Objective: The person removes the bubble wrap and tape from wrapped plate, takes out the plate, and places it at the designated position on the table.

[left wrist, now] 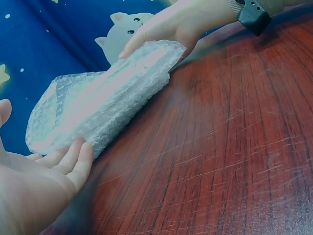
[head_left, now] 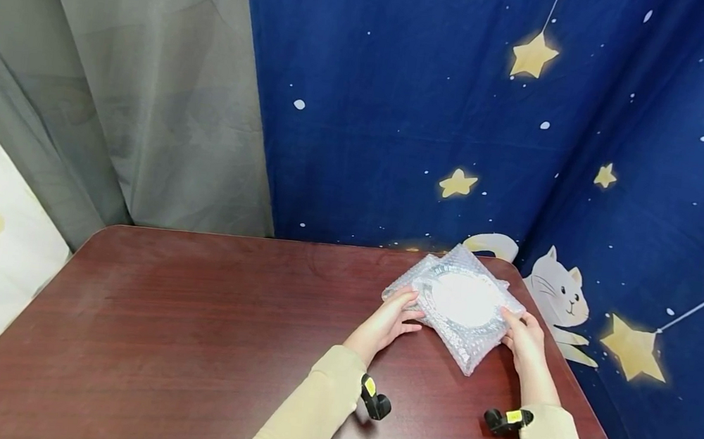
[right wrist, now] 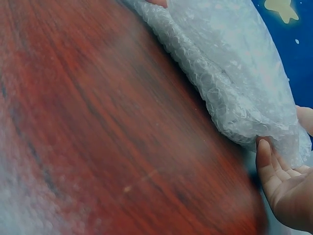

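Note:
Two overlapping pieces of bubble wrap point(head_left: 469, 351) lie at the far right of the table, the upper one turned like a diamond. A bright white round area point(head_left: 465, 299) shows in the middle of the upper piece. My left hand point(head_left: 383, 325) is at the left edge; in the left wrist view its straight fingers point(left wrist: 80, 164) touch the wrap from below, the thumb standing apart. My right hand point(head_left: 525, 339) pinches the right corner, thumb on top and fingers point(right wrist: 264, 156) underneath. In the right wrist view the wrap point(right wrist: 230, 73) looks thick and puffy along its near edge.
The dark red-brown wooden table point(head_left: 176, 330) extends far to the left. A blue curtain point(head_left: 388, 110) with stars and a white cat point(head_left: 558, 289) hangs behind and to the right, close to the table edge. A grey curtain point(head_left: 178, 104) hangs at the back left.

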Demonstrator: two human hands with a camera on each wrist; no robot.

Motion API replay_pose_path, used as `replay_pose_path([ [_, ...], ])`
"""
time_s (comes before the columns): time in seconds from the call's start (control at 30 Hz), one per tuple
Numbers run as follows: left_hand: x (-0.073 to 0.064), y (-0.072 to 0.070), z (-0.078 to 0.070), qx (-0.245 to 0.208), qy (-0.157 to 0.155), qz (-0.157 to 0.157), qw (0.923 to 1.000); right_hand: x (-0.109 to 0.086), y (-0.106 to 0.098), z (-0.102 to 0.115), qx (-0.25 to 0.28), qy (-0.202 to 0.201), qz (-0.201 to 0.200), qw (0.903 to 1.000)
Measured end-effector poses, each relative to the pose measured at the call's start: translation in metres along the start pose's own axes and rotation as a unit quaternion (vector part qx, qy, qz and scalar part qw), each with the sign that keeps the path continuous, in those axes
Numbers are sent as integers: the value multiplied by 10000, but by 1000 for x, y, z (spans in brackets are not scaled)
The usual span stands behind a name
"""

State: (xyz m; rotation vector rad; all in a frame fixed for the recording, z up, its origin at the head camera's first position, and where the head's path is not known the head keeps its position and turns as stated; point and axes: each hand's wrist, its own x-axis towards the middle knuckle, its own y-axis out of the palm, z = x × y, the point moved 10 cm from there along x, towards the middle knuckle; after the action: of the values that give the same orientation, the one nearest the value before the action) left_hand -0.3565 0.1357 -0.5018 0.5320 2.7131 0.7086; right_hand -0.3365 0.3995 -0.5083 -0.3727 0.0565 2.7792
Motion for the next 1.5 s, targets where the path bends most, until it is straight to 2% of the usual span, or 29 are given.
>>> replay_pose_path([
  [0.23,1,4,2,18,-151,92,9998,1,-1,2,-9,-25,-77,10000],
  [0.4,1,6,2,66,-142,152,9998,1,0,2,-53,-65,-65,9999],
  [0.53,1,7,3,-53,-175,172,9997,1,1,4,-78,-147,-31,9999],
  [0.97,3,7,4,-409,-269,149,9987,1,-2,9,-515,-422,-304,9973],
  [1.23,2,8,0,-455,-139,4,9989,-3,-3,13,-811,-448,-517,9944],
  [1.5,0,7,-4,-387,29,-147,9991,-10,2,20,-813,-591,-461,9939],
])
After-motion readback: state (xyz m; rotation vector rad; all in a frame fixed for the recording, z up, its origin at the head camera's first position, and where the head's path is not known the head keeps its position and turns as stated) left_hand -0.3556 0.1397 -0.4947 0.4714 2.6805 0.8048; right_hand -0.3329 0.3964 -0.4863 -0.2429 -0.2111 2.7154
